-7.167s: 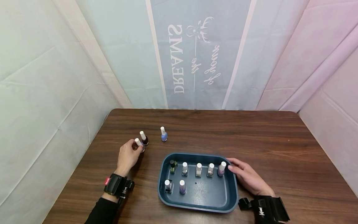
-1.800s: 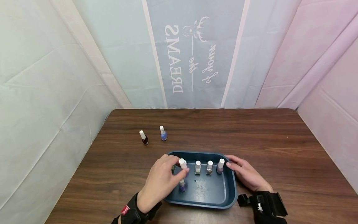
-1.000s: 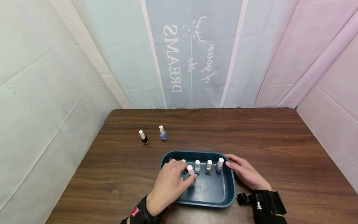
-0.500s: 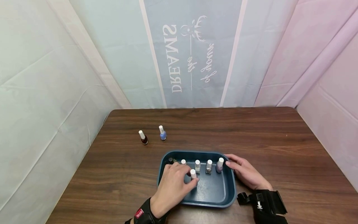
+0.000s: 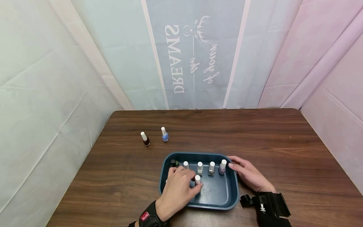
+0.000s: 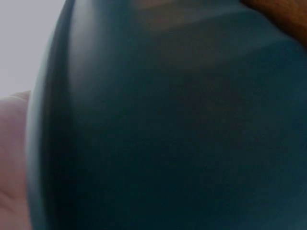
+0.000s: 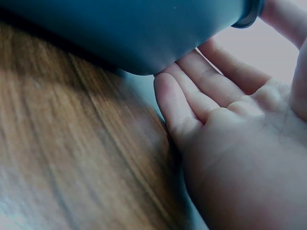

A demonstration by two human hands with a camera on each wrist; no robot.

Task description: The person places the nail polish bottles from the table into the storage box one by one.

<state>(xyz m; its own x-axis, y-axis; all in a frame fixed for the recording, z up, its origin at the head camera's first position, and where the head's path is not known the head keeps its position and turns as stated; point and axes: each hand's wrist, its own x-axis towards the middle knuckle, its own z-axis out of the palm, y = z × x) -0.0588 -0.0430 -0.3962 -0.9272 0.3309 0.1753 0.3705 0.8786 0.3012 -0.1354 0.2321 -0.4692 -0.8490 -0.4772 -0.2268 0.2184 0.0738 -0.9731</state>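
Observation:
My left hand reaches over the blue tray and pinches a white-capped nail polish bottle between thumb and fingers; most of its body is hidden by the hand. Behind it stands a back row: a dark-capped green bottle, a white-capped bottle, a pale one, a glittery one and a lilac one. At the tray's right end my right hand grips the corner, thumb at the rim. The right wrist view shows its fingers against the outer wall.
On the brown wooden table, beyond the tray to the left, stand a dark red nail polish bottle and a blue one. Pale curtains hang around the table's back and sides. Tray wall fills the left wrist view.
My left hand took a bottle from beside the dark red one, brought it over the tray, then moved slightly right and toward me with it. The right hand stays at the tray's corner.

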